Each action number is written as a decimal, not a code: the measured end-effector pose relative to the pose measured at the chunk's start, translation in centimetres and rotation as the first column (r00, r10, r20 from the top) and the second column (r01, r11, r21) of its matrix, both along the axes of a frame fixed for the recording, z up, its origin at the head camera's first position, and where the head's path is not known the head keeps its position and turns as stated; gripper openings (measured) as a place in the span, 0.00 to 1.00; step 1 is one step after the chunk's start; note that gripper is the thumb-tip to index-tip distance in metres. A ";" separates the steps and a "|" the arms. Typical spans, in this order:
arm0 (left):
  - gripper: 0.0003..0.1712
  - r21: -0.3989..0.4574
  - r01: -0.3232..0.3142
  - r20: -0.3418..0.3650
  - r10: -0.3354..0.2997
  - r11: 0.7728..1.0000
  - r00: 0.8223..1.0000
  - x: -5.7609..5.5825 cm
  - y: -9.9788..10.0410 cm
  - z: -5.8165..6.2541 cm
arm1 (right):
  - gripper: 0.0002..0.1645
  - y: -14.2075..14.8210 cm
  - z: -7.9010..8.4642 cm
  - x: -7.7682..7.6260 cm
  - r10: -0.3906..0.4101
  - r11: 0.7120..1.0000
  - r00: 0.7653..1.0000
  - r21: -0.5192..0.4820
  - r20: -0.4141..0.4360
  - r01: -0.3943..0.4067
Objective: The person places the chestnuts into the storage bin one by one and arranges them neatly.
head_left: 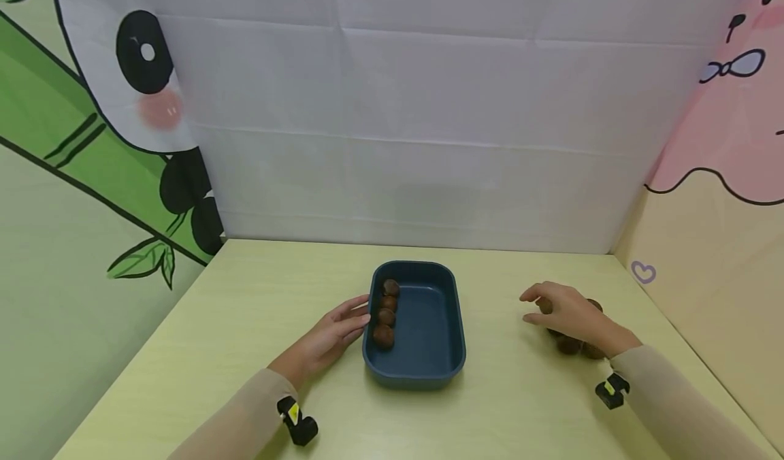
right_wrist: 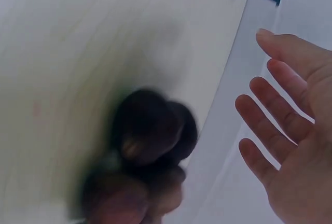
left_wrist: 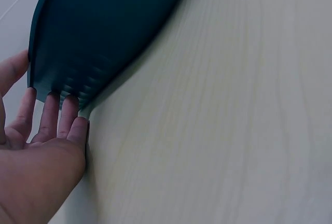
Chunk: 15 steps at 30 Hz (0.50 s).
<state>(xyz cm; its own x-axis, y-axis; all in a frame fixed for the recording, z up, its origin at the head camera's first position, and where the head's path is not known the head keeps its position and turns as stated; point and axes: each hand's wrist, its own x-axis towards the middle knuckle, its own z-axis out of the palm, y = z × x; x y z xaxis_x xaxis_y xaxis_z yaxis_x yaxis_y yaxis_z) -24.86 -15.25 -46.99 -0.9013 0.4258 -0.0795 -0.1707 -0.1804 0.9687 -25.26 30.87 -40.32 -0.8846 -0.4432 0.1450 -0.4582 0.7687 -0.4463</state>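
Observation:
A dark blue rectangular tub (head_left: 431, 324) stands in the middle of the table. Several brown, roundish, chestnut-like things (head_left: 384, 337) form a row along its left inner wall. My left hand (head_left: 327, 344) touches the tub's left side with extended fingers; in the left wrist view the fingertips (left_wrist: 70, 102) lie against its outer wall. On the right, my right hand (head_left: 572, 317) hovers over a pile of the same brown things (head_left: 569, 345), hiding part of it. The right wrist view shows this hand (right_wrist: 301, 130) with its fingers spread and nothing held, beside the blurred pile (right_wrist: 148, 125).
The pale wood-grain table (head_left: 294, 269) ends at a white cloth backdrop (head_left: 429, 140). Printed side panels flank it, with a green bamboo design (head_left: 73, 106) on the left and a pink figure (head_left: 729, 126) on the right. Each wrist wears a small black device (head_left: 298, 422).

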 end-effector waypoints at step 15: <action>0.36 -0.006 0.001 0.002 -0.001 1.000 1.000 0.1 -0.1 0.1 | 0.19 4.2 -2.0 0.6 -0.067 0.997 0.997 0.038 0.037 0.065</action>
